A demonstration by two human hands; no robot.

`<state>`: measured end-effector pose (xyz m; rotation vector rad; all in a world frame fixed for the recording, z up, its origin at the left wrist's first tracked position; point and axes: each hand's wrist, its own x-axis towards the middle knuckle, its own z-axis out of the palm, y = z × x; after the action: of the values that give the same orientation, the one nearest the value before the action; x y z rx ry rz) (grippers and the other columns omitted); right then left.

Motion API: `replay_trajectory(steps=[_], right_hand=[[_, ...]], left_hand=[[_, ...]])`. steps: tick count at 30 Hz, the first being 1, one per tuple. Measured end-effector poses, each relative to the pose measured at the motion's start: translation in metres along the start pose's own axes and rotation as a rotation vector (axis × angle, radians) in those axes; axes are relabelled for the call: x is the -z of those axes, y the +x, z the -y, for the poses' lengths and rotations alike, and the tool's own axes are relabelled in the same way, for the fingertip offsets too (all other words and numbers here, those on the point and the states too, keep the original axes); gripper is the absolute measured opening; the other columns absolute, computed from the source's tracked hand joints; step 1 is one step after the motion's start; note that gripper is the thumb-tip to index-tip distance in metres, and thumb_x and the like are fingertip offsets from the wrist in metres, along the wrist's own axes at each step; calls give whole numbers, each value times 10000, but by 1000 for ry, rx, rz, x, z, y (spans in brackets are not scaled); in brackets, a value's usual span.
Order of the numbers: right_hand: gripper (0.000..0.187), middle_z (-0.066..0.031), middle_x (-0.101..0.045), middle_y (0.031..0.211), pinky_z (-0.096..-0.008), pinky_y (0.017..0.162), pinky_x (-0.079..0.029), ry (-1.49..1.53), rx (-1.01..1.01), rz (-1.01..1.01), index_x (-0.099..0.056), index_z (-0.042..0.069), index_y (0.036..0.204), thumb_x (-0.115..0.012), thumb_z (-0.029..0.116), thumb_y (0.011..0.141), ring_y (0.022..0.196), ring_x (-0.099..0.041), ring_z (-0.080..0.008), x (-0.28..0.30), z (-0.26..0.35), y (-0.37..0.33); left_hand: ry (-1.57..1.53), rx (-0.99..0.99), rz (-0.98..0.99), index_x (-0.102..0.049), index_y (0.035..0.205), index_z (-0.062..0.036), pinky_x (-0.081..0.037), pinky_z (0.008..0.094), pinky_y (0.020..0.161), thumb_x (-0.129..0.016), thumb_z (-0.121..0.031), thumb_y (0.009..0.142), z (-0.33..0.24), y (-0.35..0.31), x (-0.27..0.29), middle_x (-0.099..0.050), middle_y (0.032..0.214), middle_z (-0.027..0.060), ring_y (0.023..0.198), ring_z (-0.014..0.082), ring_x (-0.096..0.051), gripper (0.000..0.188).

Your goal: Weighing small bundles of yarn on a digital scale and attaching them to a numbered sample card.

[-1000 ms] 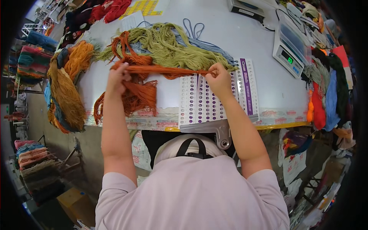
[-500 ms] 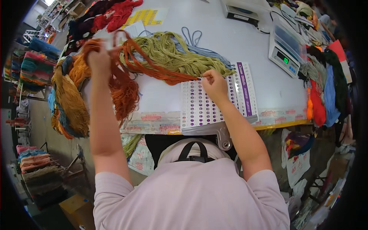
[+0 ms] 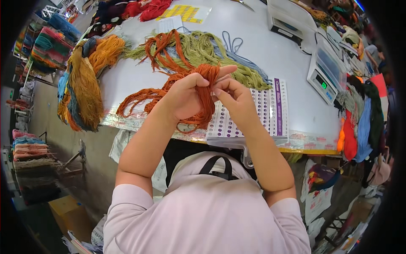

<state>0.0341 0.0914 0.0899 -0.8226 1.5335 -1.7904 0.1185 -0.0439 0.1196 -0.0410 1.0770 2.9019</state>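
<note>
My left hand [image 3: 186, 95] is wrapped round a thick rust-orange skein of thread [image 3: 207, 108], its index finger stretched out to the right over the top. Loose strands of the skein trail left across the table and up over a heap of olive-green thread [image 3: 203, 51]. My right hand [image 3: 237, 103] meets the skein's right side, thumb and index finger pinched on the orange thread; the exact strands are hidden. Beneath both hands lies a white card punched with rows of holes [image 3: 264, 111], a purple strip along its right side, held by a clear clip at the table's edge.
Ochre and orange skeins [image 3: 86, 80] hang over the table's left corner. Light-blue thread [image 3: 247, 63] lies behind the green heap. A digital scale [image 3: 325, 78] stands at right, near several hanging skeins [image 3: 363, 114]. A knife [image 3: 243, 4] lies at the far edge.
My left hand has come from the far left to the middle, bringing the orange skein gathered in its grip. My right hand stays near the card, now against the skein. The view has shifted slightly.
</note>
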Motion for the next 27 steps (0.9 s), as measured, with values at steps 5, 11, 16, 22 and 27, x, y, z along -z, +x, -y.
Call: replay_trajectory(steps=[5,11,16,22,27], right_hand=[[51,27,-557,822,-189,681,-401,-19,-52,42,-584,28,884,-611,46,845,754,-503,-41,-5,0,-4],[45,5,-569,863,-198,708,-407,273,49,-42,-582,18,843,-583,-12,809,761,-503,-46,-5,15,-10],[53,-4,-576,879,-198,715,-410,260,29,-53,-588,18,854,-587,-11,810,774,-510,-47,-7,13,-9],[63,-17,-583,881,-215,747,-412,346,16,-53,-584,21,863,-571,-12,811,780,-523,-69,-9,13,-9],[132,-32,-591,858,-248,801,-423,644,-116,33,-551,7,933,-546,-21,804,793,-539,-93,2,17,-6]], left_hand=[[-20,-6,14,-306,1385,82,-339,381,1040,-405,-179,750,0,-6,-3,-467,1330,178,1181,256,-481,694],[-36,-50,-31,-325,1382,65,-405,362,979,-441,-156,793,-12,-14,2,-534,1241,145,1109,227,-535,640],[277,-147,-160,-346,1404,-20,-476,284,824,-624,-28,795,-10,-20,-3,-641,943,55,858,128,-608,669],[434,-207,-175,-386,1388,-21,-459,258,816,-604,30,751,-9,-22,-6,-640,962,35,871,100,-589,675],[393,-178,-146,-389,1382,-11,-450,273,830,-510,45,697,-17,-27,-10,-613,906,25,813,88,-543,697]])
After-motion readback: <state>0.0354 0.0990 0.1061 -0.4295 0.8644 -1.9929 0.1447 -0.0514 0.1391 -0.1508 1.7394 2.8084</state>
